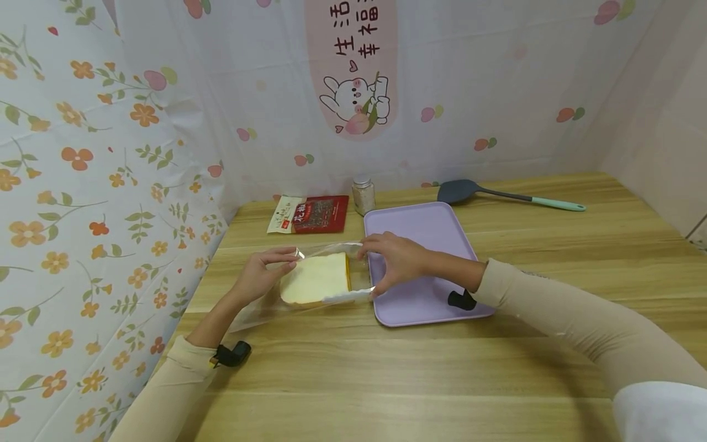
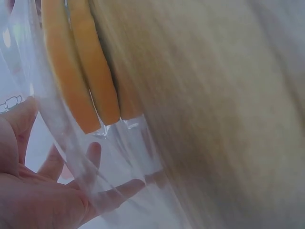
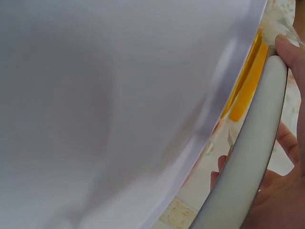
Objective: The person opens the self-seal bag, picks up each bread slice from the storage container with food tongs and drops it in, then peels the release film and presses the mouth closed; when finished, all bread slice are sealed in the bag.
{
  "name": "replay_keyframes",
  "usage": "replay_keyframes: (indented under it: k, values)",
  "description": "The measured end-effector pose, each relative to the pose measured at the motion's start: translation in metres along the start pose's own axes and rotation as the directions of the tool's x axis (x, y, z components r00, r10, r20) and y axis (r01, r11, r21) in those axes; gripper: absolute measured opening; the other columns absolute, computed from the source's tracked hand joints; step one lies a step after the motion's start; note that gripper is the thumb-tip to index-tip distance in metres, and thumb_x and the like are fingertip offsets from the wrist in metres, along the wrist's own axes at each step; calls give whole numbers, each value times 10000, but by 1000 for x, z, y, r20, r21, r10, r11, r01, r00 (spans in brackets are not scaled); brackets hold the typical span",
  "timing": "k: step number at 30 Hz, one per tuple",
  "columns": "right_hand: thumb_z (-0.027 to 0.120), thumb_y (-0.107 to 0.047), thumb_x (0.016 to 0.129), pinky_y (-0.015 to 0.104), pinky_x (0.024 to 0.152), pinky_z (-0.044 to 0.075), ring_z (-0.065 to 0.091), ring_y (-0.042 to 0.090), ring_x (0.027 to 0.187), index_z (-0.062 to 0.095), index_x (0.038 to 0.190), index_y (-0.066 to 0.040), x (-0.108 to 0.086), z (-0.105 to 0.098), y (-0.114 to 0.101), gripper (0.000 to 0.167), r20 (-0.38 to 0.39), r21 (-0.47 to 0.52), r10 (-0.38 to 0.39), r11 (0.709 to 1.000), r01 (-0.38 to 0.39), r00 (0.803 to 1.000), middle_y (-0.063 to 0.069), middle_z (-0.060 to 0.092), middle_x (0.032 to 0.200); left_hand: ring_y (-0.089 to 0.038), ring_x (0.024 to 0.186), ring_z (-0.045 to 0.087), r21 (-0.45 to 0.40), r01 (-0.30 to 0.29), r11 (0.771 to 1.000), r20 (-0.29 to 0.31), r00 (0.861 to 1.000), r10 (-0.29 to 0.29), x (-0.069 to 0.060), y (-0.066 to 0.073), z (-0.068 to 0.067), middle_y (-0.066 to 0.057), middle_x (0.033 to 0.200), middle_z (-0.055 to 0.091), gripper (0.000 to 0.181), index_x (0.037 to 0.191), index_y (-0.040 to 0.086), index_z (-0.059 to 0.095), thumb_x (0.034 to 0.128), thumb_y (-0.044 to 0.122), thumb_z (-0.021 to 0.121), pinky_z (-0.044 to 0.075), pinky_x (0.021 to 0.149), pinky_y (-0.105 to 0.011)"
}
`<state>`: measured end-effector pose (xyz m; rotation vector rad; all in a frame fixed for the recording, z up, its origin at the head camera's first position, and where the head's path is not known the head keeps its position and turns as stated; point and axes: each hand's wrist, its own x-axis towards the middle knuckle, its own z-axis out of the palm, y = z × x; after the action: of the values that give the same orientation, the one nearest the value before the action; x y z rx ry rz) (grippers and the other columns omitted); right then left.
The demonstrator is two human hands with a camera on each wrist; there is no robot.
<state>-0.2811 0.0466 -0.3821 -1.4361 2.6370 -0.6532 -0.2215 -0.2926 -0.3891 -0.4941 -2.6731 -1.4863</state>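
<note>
Pale bread slices [image 1: 315, 279] with orange crust lie stacked inside a clear plastic bag [image 1: 259, 315] on the table. My left hand [image 1: 261, 275] pinches the bag at its far left edge; in the left wrist view its fingers [image 2: 121, 191] show through the film below the crusts. My right hand [image 1: 399, 262] holds the bag's right-end rim, thumb on the near side and fingers on the far side, above the left part of a lilac tray [image 1: 425, 224]. A pale curved strip [image 3: 248, 157] runs up to the thumb in the right wrist view; its kind is unclear.
Behind the bag lies a red and cream spice packet [image 1: 320, 215]. Right of it stands a small glass jar [image 1: 363, 196] with a metal lid. A dark spatula [image 1: 459, 191] with a mint handle lies behind the tray. Patterned cloth [image 1: 248, 92] hangs behind and left.
</note>
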Motion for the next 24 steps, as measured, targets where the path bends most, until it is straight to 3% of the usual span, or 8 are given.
replay_keyframes:
  k: [12,24]
  values:
    - [883,-554,626,452,890,486,498,306,1151,594,1286,-173,-8,-1,-2,815,-4,-47,-10,999,10,1000,114,455,1489,-380,1334,467,21,20,1000,-14,1000,-20,1,0,1,-178,1354,597,249,1134,-16,733,951,144,680,325,1101,-583]
    - [880,-585,608,420,844,488,508,273,1090,630,1238,-197,-15,-3,-2,782,-49,-72,-16,997,12,999,80,477,1476,-374,1337,465,33,25,999,-8,1000,-24,2,0,2,-160,1357,599,246,1133,1,738,944,151,690,342,1095,-571]
